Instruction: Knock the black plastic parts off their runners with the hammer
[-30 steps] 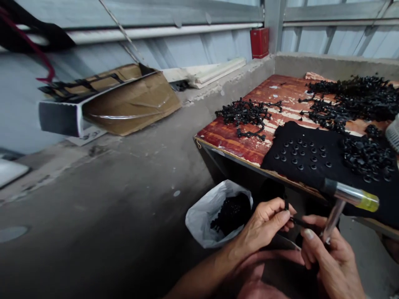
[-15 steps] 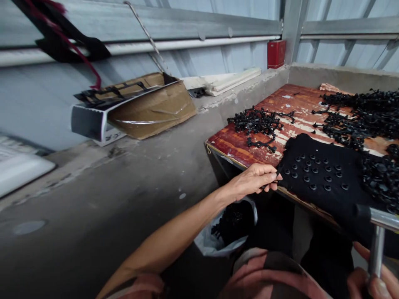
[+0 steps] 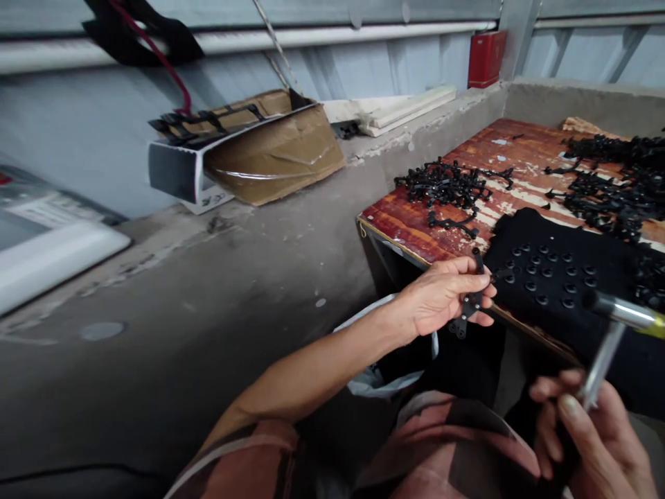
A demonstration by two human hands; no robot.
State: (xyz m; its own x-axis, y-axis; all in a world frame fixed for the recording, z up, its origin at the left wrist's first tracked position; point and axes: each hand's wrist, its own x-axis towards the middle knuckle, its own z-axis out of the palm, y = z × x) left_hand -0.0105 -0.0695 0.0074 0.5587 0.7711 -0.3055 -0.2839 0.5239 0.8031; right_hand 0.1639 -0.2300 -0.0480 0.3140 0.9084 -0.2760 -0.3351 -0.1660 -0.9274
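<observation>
My left hand (image 3: 441, 294) pinches a small black branching part (image 3: 472, 303) with silver dots like rivets, just off the table's front edge. My right hand (image 3: 597, 436) is wrapped around the handle of a hammer (image 3: 605, 357). Its metal head has one dark face and one yellow end, and it is held up in front of the cloth. A black cloth pad (image 3: 519, 232) lies on the table, with several round black pieces (image 3: 546, 272) set out in loose rows. The lower handle is partly hidden by my fingers.
Heaps of black linked parts (image 3: 441, 184) lie on the worn reddish table (image 3: 400, 225), with more piles (image 3: 618, 194) at right. A white bag (image 3: 384, 388) hangs open below my left arm. On the concrete ledge sit a cardboard box (image 3: 280, 156) and a red tin (image 3: 486, 59).
My left hand has turned and lifted slightly, bringing the black part into clearer view. My right hand has come further into view, and the hammer leans more. The camera view has shifted.
</observation>
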